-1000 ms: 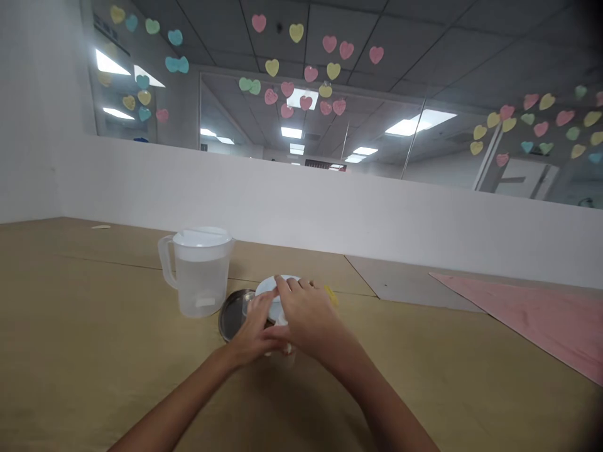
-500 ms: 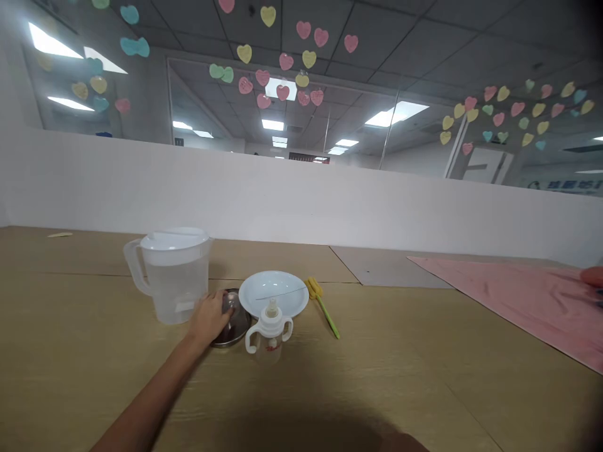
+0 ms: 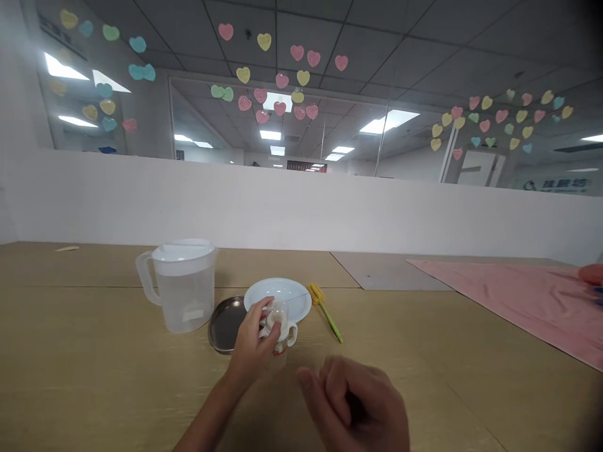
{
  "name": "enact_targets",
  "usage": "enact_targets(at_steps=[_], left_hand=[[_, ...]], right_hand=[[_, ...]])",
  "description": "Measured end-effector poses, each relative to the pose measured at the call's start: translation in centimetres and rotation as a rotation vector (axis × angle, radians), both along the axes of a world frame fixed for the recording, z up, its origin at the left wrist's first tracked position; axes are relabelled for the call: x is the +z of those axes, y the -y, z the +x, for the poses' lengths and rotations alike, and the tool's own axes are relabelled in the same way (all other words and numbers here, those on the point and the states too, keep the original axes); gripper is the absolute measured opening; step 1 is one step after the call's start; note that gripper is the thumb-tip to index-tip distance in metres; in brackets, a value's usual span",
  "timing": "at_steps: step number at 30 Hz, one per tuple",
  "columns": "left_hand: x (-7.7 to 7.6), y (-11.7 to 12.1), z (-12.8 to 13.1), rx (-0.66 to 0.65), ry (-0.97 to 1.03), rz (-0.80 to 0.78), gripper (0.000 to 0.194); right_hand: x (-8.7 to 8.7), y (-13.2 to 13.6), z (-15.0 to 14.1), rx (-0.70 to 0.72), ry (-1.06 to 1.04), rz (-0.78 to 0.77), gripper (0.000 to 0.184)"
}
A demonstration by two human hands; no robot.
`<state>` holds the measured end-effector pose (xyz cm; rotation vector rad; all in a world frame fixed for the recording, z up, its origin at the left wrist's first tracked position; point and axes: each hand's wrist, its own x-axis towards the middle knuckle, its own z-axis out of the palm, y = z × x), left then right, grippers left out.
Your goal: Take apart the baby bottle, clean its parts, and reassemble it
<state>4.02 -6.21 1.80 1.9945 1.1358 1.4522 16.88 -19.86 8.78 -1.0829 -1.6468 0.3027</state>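
The left hand [image 3: 252,339] grips the two-handled baby bottle [image 3: 282,317] at the near edge of the white plate [image 3: 282,292], the right hand [image 3: 355,405] stays empty and loosely curled, and a slipping single-handed grip could drop the bottle onto the tabletop [image 3: 94,376].

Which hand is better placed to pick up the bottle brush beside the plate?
Right, most likely: the right hand holds nothing and sits on the brush's side, near the green-handled bottle brush, while the left hand is wrapped around the baby bottle.
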Motion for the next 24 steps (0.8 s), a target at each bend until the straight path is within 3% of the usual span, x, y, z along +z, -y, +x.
enact_targets(at_steps=[3, 5, 6, 8, 11, 17, 19, 22, 23, 24], left_hand=[[-1.1, -0.3, 0.1, -0.033, 0.056, -0.049, 0.044], [-1.2, -0.5, 0.2, -0.03, 0.071, -0.047, 0.045], [-1.2, -0.6, 0.1, -0.036, 0.077, -0.046, 0.045], [-1.3, -0.8, 0.0, -0.064, 0.097, -0.056, 0.046], [-1.7, -1.2, -0.5, -0.143, 0.136, -0.086, 0.049], [-1.7, -1.0, -0.8, -0.188, 0.074, -0.089, 0.055], [-1.8, 0.7, -0.9, -0.1, 0.01, -0.059, 0.061], [-3.2, 6.0, -1.9, 0.106, -0.007, 0.001, 0.07], [-3.9, 8.2, -2.4, 0.116, -0.046, -0.008, 0.066], [-4.5, 10.5, -3.1, 0.005, -0.166, -0.064, 0.06]], right_hand=[[-3.2, -3.0, 0.2, -0.167, -0.108, -0.036, 0.039], [-4.7, -5.1, 0.1, -0.217, -0.069, -0.128, 0.026], [-5.2, -6.2, 0.0, -0.208, -0.011, -0.136, 0.031], [-6.0, -8.0, -0.4, -0.16, 0.118, -0.112, 0.045], [-6.7, -9.6, -1.1, -0.054, 0.186, -0.088, 0.048], [-7.6, -10.1, -2.0, -0.108, 0.163, -0.028, 0.046], [-7.8, -10.1, -2.1, -0.135, 0.196, 0.007, 0.046], [-8.1, -9.9, -2.2, -0.225, 0.222, 0.137, 0.047], [-8.2, -9.7, -2.3, -0.261, 0.213, 0.212, 0.048], [-8.3, -9.5, -2.4, -0.293, 0.19, 0.303, 0.049]])
